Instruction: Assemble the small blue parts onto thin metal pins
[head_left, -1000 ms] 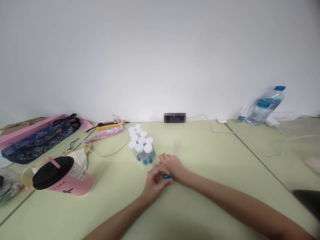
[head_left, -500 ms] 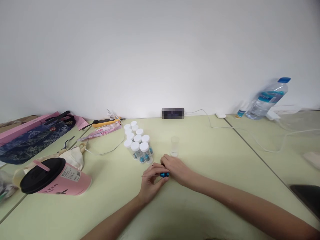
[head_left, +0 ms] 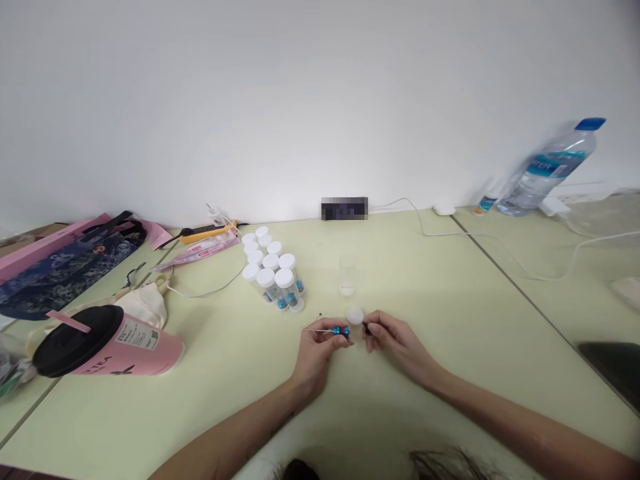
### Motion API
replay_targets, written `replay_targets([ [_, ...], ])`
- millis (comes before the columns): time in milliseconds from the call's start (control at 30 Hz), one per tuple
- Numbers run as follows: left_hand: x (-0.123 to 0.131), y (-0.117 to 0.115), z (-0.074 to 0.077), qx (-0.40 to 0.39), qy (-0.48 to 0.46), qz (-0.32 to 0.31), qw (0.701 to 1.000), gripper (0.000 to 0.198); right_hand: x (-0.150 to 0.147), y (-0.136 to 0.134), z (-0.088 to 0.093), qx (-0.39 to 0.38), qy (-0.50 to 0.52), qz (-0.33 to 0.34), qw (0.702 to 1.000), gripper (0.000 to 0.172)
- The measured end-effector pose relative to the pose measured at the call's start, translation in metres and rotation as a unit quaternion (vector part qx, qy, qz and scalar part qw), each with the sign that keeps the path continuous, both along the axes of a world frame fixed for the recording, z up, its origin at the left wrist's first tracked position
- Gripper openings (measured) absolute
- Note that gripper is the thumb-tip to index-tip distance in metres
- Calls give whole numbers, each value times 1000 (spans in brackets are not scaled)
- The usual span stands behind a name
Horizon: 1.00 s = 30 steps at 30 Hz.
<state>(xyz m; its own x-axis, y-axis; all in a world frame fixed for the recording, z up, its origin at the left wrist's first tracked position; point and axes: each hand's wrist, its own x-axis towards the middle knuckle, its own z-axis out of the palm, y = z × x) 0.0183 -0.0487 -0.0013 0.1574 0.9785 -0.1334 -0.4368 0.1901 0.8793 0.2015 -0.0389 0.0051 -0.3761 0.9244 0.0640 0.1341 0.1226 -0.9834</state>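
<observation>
My left hand (head_left: 316, 350) is closed in a pinch around a small shiny blue piece with a thin pale shaft (head_left: 341, 331), the shaft pointing left. Opposite it, my right hand (head_left: 397, 340) pinches a small black piece (head_left: 367, 328), mostly covered by the fingers. Between the fingertips and just beyond them, a round white cap (head_left: 355, 315) lies on the table. Behind the cap an uncapped clear vial (head_left: 347, 277) stands upright. To the left, several clear vials with white lids (head_left: 285, 290) stand in a group, blue pieces visible inside the front ones.
A pink cup with black lid and straw (head_left: 145, 347) leans at the left, by a cloth bag (head_left: 147, 303). Behind are a yellow tool (head_left: 207, 232) and a dark patterned bag (head_left: 75, 270). A water bottle (head_left: 550, 167) and white cable (head_left: 480, 235) are at the right.
My hands, together before, have moved apart, my right hand shifting right with a black piece now showing in it. The white cap has come into sight between them. The camera view has tilted slightly.
</observation>
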Motion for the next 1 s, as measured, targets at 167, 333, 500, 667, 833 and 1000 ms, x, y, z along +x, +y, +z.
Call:
replay_targets([
  [167, -5, 6, 0, -32, -34, -38, 998, 26, 2, 4, -3, -54, 59, -9, 997, 17],
  [333, -9, 6, -2, -45, -59, -55, 996, 24, 3, -1, -3, -19, 47, -12, 999, 17],
  [500, -11, 4, -4, -51, -56, -73, 994, 23, 3, -2, 1, 61, 9, -23, 998, 14],
  [667, -12, 4, -5, -43, -45, -71, 996, 21, 4, -2, 4, 157, -48, -20, 986, 24],
  [833, -12, 4, -1, -44, -18, -96, 994, 22, 4, -8, 4, 166, -27, 0, 986, 30],
  [1000, -13, 4, 1, -49, -7, -124, 991, 23, 5, -11, 4, 230, -28, -6, 973, 18],
])
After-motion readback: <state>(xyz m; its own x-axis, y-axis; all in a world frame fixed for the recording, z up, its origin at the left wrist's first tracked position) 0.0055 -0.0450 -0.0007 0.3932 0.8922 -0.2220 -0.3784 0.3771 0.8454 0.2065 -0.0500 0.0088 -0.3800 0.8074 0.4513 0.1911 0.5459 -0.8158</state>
